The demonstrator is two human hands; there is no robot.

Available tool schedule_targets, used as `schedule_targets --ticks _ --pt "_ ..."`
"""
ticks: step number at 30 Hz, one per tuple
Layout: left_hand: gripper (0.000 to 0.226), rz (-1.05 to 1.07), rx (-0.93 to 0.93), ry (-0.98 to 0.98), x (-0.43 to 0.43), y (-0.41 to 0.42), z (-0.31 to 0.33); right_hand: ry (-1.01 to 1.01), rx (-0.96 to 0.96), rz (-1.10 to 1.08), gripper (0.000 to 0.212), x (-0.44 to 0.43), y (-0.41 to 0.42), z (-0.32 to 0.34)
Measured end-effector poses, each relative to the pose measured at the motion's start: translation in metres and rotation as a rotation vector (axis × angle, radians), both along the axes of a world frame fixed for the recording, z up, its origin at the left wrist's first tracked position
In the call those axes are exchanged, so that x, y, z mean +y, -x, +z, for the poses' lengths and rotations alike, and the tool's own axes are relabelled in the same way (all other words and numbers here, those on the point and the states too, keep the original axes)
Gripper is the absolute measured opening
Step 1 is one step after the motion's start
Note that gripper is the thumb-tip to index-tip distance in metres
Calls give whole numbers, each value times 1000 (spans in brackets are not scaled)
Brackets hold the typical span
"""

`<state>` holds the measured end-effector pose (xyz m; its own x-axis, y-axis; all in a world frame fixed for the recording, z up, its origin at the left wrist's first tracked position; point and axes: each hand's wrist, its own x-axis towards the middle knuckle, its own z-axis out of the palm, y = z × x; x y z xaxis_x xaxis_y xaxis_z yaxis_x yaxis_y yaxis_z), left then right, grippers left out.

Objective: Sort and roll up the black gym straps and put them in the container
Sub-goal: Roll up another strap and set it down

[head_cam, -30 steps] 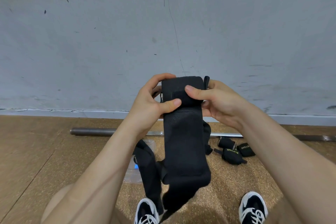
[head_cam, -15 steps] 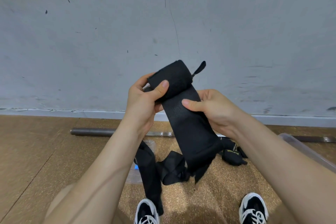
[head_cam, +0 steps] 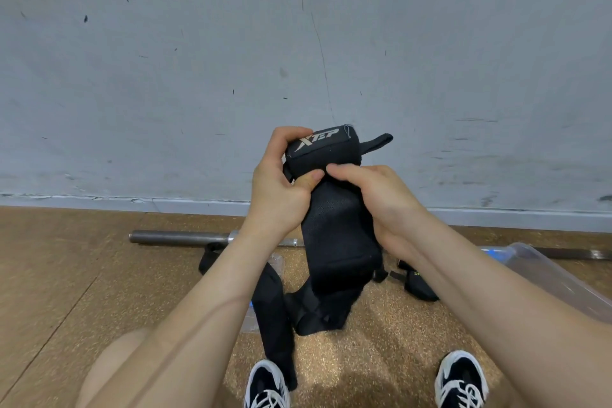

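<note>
Slack risk: left hand [head_cam: 278, 199] curls round the XTEP wrap roll [head_cam: 323, 149], right hand [head_cam: 377, 209] pinches its tail [head_cam: 337, 242] just below. Tail end possibly snags a second strap [head_cam: 275, 315]; tension there would loosen the roll.

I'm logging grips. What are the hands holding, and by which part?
Both hold one black strap: the left hand grips the rolled top end, the right hand holds the flat band just below the roll.
</note>
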<state>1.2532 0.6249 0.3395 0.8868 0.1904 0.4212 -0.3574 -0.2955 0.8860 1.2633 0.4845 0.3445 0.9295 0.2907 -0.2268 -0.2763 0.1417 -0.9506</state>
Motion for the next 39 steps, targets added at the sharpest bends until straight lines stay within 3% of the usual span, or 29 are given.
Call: schedule_targets --ticks 5,7,12,14,20,25,28,31,36,39 --pt "60 -13 -68 -180 1 2 -4 -79 66 32 62 -1 -2 0" --pt "59 -58 -52 -163 1 4 -2 -26 55 24 59 -3 -4 1" --pt "37 -270 184 175 10 10 11 -2 -35 73 39 -12 -5 8" --pt "42 -284 310 269 12 10 14 -8 -80 106 37 -14 -5 10" --pt "62 -234 321 257 10 8 16 -11 -72 163 36 -19 -7 13" --pt "52 -178 187 2 9 5 12 -8 -13 157 48 -18 -7 11" --pt "56 -180 113 -69 7 6 10 -82 -28 147 34 -18 -8 9" --pt "58 -267 160 6 11 7 12 -127 -87 155 34 -20 -9 7" --pt "48 -390 413 297 16 11 20 -134 -190 188 48 -21 -11 3" --pt "44 -340 382 293 16 13 23 -111 -198 201 51 -21 -11 3"
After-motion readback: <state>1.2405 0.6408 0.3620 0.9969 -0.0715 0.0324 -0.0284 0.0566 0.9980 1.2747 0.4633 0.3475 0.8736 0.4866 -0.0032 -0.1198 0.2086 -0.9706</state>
